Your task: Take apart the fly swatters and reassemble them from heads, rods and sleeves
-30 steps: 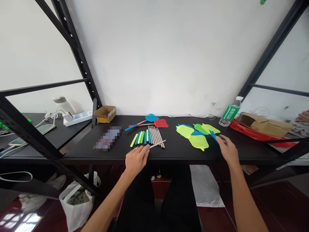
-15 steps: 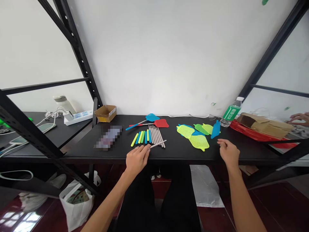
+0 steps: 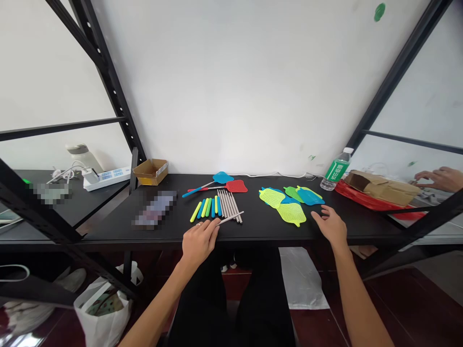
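Observation:
My left hand (image 3: pixel 198 241) pinches a thin metal rod (image 3: pixel 232 218) near the table's front edge. Beside it lie more metal rods (image 3: pixel 226 202) in a row, with several blue, green and yellow handle tubes (image 3: pixel 207 207) to their left. My right hand (image 3: pixel 330 225) hovers at the right with fingers apart, holding nothing. Just past its fingertips, a blue fly swatter head (image 3: pixel 310 196) lies over green and yellow ones. Two yellow heads (image 3: pixel 292 213) overlap further left. Behind the rods rest a red fly swatter (image 3: pixel 237 186) and a blue fly swatter (image 3: pixel 223 177), both with shafts and handles.
A small open cardboard box (image 3: pixel 151 172) and a blurred-out flat object (image 3: pixel 155 209) occupy the left side. A water bottle (image 3: pixel 336 169) stands back right, before a brown carton (image 3: pixel 385 188) on red plastic. Another person's hand (image 3: pixel 441 178) is beyond. Black shelf posts (image 3: pixel 119 106) flank the table.
The blue swatter head, tilted up on edge before, now lies flat across the others. My right hand has gone from closed to spread fingers. My left hand keeps the rod.

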The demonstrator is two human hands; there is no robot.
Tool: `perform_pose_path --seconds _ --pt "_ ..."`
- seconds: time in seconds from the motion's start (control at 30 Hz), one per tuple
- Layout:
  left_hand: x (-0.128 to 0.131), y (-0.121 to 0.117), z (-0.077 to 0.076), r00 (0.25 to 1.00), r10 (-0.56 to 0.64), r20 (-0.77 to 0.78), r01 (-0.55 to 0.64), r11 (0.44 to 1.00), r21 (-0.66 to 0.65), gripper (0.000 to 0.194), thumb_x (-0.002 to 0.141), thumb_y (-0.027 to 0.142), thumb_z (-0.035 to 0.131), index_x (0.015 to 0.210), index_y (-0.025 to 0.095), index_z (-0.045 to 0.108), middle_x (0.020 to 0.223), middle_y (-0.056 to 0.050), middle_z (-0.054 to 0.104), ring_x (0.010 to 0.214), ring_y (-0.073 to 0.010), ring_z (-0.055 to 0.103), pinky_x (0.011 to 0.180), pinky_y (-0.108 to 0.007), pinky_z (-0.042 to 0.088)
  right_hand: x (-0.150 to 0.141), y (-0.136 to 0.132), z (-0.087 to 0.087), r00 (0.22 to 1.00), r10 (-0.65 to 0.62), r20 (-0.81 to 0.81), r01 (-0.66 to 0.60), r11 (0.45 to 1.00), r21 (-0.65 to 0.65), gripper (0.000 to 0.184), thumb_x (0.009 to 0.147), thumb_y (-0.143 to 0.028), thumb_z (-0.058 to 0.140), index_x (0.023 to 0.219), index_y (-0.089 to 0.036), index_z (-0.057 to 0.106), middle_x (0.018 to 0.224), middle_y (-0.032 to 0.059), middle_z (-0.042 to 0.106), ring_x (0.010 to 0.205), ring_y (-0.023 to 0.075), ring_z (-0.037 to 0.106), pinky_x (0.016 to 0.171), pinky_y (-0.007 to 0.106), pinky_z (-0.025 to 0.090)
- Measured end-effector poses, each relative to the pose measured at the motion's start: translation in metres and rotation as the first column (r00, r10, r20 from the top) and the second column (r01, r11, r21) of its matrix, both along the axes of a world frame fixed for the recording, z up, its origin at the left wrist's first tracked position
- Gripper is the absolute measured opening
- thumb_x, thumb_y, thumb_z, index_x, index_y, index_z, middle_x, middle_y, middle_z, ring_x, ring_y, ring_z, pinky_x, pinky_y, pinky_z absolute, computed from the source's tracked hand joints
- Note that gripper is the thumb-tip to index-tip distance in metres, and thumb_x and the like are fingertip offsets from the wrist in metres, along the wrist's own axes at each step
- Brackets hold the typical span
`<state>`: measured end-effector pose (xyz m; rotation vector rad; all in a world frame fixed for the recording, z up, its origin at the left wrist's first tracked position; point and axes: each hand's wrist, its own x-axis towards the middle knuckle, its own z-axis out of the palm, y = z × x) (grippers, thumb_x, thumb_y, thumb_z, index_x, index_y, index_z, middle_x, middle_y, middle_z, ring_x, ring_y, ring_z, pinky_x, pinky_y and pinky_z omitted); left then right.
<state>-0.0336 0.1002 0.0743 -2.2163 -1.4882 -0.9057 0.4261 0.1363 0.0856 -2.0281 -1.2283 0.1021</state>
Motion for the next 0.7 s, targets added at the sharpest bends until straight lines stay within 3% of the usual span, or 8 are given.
perform_pose_path --seconds 0.17,0.3,0.7 --pt "0.000 0.001 0.000 1.000 -0.006 -0.013 0.006 0.999 0.043 0.032 0.101 0.032 0.043 0.124 0.026 0.064 0.084 -0.003 0.071 0.075 -0.0175 0.063 0.065 -0.030 0.039 0.014 0.010 0.015 0.999 -0.041 -0.004 0.039 0.984 -0.176 0.103 0.074 -0.076 0.054 0.154 -0.017 0.030 0.144 0.0189 0.053 0.126 0.0424 0.054 0.099 0.053 0.043" --pt "0.000 0.002 0.000 1.000 -0.022 -0.012 0.023 0.996 0.088 0.030 0.100 0.030 0.046 0.122 0.025 0.065 0.083 -0.002 0.071 0.076 -0.0177 0.064 0.067 -0.029 0.039 0.021 0.022 0.026 0.998 -0.055 0.019 0.058 0.954 -0.293 0.120 0.066 -0.088 0.053 0.160 -0.024 0.013 0.152 0.0189 0.043 0.132 0.0471 0.046 0.102 0.060 0.040" --pt "0.000 0.003 -0.001 1.000 -0.030 0.000 0.029 0.993 0.112 0.027 0.098 0.030 0.050 0.121 0.025 0.066 0.080 0.000 0.069 0.073 -0.0158 0.062 0.063 -0.029 0.038 0.016 0.059 0.031 0.990 -0.024 0.140 0.076 0.923 -0.378 0.131 0.059 -0.093 0.052 0.160 -0.021 0.009 0.153 0.0228 0.039 0.130 0.0494 0.047 0.100 0.061 0.041"
